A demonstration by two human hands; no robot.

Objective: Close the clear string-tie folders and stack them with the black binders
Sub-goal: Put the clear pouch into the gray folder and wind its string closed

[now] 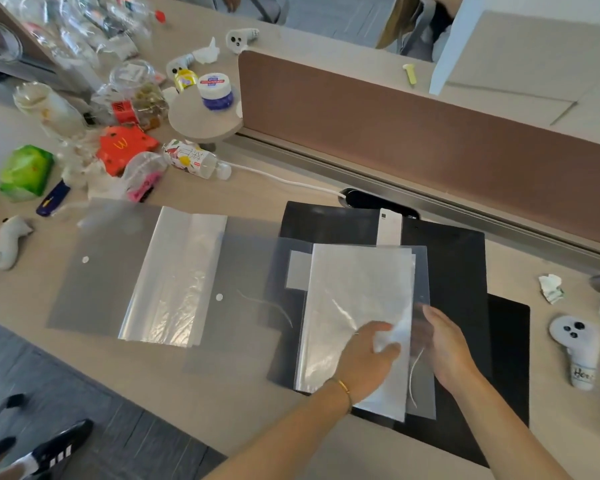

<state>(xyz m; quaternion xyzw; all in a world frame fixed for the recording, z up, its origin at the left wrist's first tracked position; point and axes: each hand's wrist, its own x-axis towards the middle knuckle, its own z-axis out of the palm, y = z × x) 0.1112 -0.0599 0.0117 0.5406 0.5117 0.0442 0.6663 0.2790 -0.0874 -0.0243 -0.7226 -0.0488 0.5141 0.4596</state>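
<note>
Both hands are working the near folder [357, 306], which is lying on the black binders [465, 271] at about five o'clock on the bench [222, 393]. The left hand [364, 362] is pinching its flap; the right hand [447, 344] is lying open and flat on its edge, beside the loose string [414, 379]. So that tie is looking undone. At nine o'clock, a second folder [136, 271] is waiting, flap open, unstacked. Readable: the golden "M" on a red carton [125, 147], "Her" on a white controller [575, 348].
</note>
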